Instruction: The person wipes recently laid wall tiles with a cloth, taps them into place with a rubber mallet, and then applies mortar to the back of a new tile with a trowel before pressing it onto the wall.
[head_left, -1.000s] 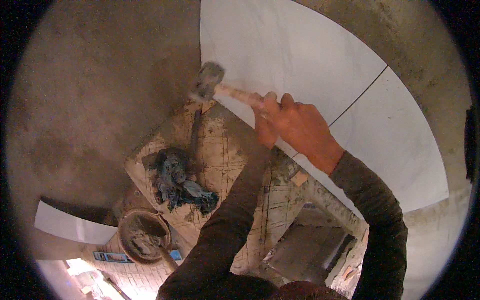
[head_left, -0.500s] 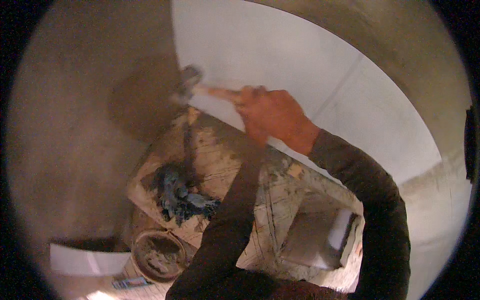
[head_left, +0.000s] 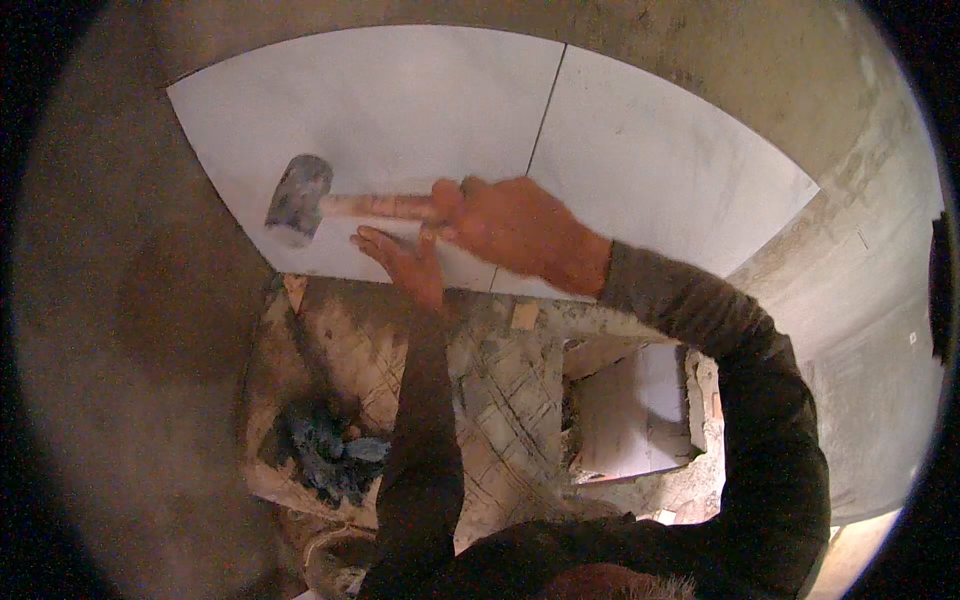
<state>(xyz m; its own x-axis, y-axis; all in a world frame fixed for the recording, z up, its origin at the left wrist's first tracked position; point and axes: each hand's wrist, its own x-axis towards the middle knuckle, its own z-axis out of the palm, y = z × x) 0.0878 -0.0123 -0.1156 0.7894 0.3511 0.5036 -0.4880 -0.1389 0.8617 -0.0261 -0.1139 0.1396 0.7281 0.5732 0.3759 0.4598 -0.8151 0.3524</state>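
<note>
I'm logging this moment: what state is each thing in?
Mallet, gripped by its handle.
Right hand, closed around the mallet.
Left hand, open, fingers extended.
White tiles, side by side, dark joint between.
Dark bluish bundle, crumpled.
Bucket, partly hidden, contents unclear.

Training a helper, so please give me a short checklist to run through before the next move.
1. Right hand gripping the mallet: ok.
2. Left hand apart from the mallet's head: ok.
3. Mallet's head off the left white tile: cannot tell.
4. Dark joint beside the right white tile fully visible: not ok, the right hand covers part.
5. Dark blue bundle off the tiles: ok.
</note>
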